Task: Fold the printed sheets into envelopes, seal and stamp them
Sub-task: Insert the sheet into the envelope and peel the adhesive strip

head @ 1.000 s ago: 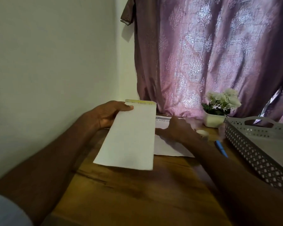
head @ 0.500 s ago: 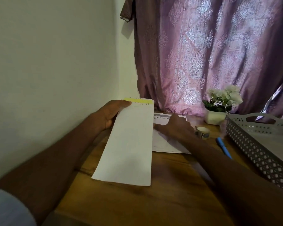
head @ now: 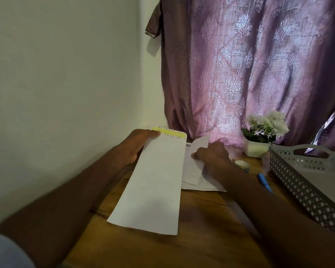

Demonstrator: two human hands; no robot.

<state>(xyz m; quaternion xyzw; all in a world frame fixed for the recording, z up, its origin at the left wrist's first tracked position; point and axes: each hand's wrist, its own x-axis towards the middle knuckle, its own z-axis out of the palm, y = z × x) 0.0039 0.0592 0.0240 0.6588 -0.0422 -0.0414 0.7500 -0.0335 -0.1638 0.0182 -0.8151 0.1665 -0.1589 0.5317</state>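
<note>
Head view looks down on a wooden table (head: 201, 244) set in a corner, with a pale wall on the left and a purple patterned curtain (head: 249, 70) hanging at the far side. The left hand (head: 137, 146) grips a long folded sheet (head: 155, 182) by its far left corner, thumb on top near a yellow band printed along the far edge (small print sits beside the band, too fine to read). That sheet slants from the hand toward the near side, its near end over the table; whether it touches the wood cannot be told. Just to its right, the right hand (head: 211, 153) has its fingers curled on a second paper (head: 196, 161), pinching it so that one corner stands up toward the curtain. Under that lifted piece lies a flat printed sheet (head: 205, 185) on the table, partly hidden by the long folded sheet on its left side.

Right of the right hand sits a small roll of tape (head: 241, 163), and nearer, a blue pen (head: 265, 182) lies on the wood, close to a grey perforated tray (head: 302, 188) that fills the right edge. A white pot of pale flowers (head: 259, 138) stands at the far side, between the tray and the curtain. A light sleeve (head: 6, 252) shows at the near left corner.
</note>
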